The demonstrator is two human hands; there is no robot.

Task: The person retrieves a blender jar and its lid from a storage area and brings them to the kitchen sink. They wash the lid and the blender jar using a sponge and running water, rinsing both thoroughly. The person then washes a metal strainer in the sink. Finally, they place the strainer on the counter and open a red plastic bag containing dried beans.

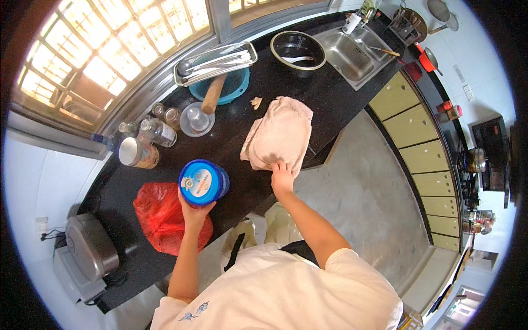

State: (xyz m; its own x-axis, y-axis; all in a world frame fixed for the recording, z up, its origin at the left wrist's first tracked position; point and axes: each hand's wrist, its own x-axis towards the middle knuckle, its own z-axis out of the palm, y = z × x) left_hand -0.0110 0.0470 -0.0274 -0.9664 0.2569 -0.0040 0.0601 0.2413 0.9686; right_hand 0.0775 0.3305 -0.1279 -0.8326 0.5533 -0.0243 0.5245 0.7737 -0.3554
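My left hand (pixel 194 212) is wrapped round the near side of a blue round tub (pixel 202 183) with a blue lid and a pale label on top. Beside and partly under that hand, a crumpled red plastic bag (pixel 158 217) lies on the dark counter. A folded pale pink towel (pixel 283 131) with a darker damp-looking patch is spread to the right. My right hand (pixel 282 180) grips the towel's near edge by that patch, fingers bent onto the cloth.
Glass jars (pixel 159 132) and a plastic bowl (pixel 196 119) stand by the window. Behind are a blue basin (pixel 234 88) with a rolling pin (pixel 214 94), a cutlery tray (pixel 217 61), a black pot (pixel 298 50) and a sink (pixel 349 58). A grey appliance (pixel 91 247) sits far left.
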